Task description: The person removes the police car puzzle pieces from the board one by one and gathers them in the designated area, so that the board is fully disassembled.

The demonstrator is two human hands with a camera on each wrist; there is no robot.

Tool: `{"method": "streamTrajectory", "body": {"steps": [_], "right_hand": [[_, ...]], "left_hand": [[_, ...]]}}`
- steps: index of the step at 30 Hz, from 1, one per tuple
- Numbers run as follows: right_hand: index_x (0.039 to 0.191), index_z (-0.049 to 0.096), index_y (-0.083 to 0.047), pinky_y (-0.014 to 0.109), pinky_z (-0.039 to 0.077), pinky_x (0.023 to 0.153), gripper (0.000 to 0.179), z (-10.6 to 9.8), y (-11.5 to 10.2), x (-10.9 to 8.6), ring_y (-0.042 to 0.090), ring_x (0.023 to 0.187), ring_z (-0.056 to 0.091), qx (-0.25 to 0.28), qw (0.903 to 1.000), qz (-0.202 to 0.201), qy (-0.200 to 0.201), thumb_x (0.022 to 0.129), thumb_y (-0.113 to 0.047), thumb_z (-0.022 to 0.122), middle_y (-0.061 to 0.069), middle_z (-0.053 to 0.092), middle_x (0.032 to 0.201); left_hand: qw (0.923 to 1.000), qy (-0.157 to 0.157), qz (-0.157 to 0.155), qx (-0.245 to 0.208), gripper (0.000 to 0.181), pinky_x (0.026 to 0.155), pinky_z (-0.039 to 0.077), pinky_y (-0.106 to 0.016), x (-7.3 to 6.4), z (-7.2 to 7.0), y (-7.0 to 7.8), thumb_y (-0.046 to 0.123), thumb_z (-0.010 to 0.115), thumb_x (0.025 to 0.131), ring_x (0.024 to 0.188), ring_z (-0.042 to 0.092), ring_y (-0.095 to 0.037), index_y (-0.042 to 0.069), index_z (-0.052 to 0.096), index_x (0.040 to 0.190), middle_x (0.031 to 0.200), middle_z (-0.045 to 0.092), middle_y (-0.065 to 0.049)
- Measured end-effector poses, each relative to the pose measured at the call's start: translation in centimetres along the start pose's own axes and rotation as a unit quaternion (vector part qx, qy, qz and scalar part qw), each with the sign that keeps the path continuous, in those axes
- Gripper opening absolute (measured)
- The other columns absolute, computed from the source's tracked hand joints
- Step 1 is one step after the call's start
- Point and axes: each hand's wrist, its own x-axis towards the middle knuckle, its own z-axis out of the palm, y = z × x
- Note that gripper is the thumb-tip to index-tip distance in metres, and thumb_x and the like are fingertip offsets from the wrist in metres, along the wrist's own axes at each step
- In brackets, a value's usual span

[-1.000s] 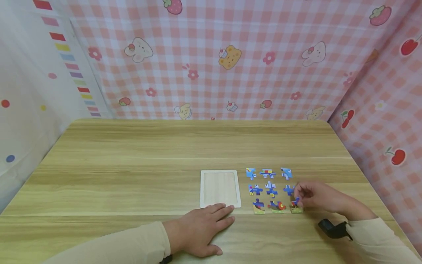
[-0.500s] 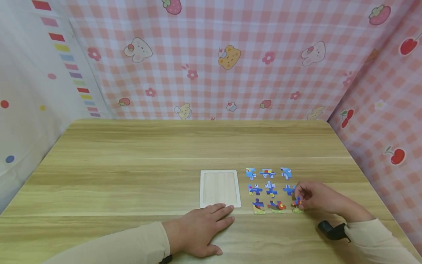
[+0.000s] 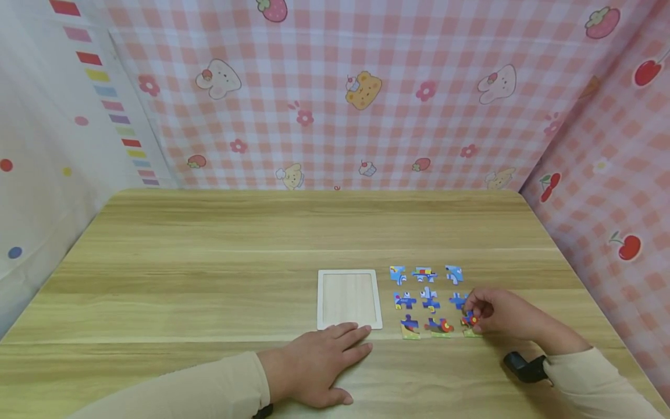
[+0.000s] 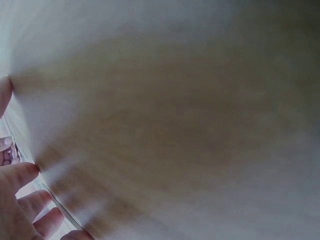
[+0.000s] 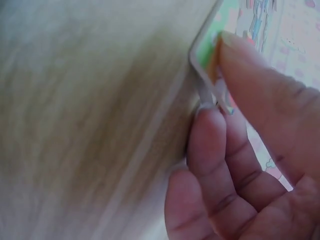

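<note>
My right hand [image 3: 508, 316] pinches a jigsaw piece [image 3: 470, 320] at the near right corner of a group of several loose pieces. In the right wrist view the thumb lies on top of that piece [image 5: 204, 52], with fingertips at its edge and underside. The fingers partly cover it and lie close to the blue piece [image 3: 458, 300] behind it. My left hand [image 3: 320, 364] rests palm down on the table, fingers straight, its fingertips touching the near edge of a square puzzle frame [image 3: 321, 299]. Bare wood shows inside the frame.
Several other picture pieces lie apart in loose rows right of the frame, among them a red-and-blue piece [image 3: 441, 327] and a sky-blue piece [image 3: 453, 274]. They rest on a wooden table [image 3: 209, 244], with a checked pink curtain [image 3: 324, 116] behind it.
The corner piece has shifted and turned slightly in my right fingers, and more of its red and blue picture shows. My left hand and the frame stay put.
</note>
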Motion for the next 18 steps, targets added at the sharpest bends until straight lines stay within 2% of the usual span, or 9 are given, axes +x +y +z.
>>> {"method": "streamTrajectory", "body": {"steps": [9, 18], "right_hand": [[0.089, 0.063, -0.005, 0.023, 0.046, 0.061, 0.021, 0.00, -0.45, -0.06, 0.000, 0.071, 0.048, -0.032, 0.9994, 0.012, 0.009, 0.073, -0.002, 0.078, -0.003, 0.057, 0.080], [0.088, 0.064, -0.004, 0.023, 0.046, 0.062, 0.020, 0.03, -0.55, -0.05, 0.000, 0.072, 0.048, -0.035, 0.9993, 0.011, 0.009, 0.074, -0.005, 0.078, -0.004, 0.057, 0.080]], "left_hand": [[1.0000, 0.002, 0.002, 0.004, 0.074, 0.109, 0.034, -0.031, 0.04, 0.02, -0.06, 0.059, 0.051, 0.091, 0.142, 0.029, -0.021, 0.017, 0.035, 0.150, 0.158, 0.026, -0.004], [1.0000, -0.004, -0.005, -0.002, 0.074, 0.107, 0.037, -0.031, 0.15, -0.18, 0.09, 0.059, 0.052, 0.090, 0.142, 0.029, -0.021, 0.017, 0.036, 0.150, 0.157, 0.027, -0.004]]}}
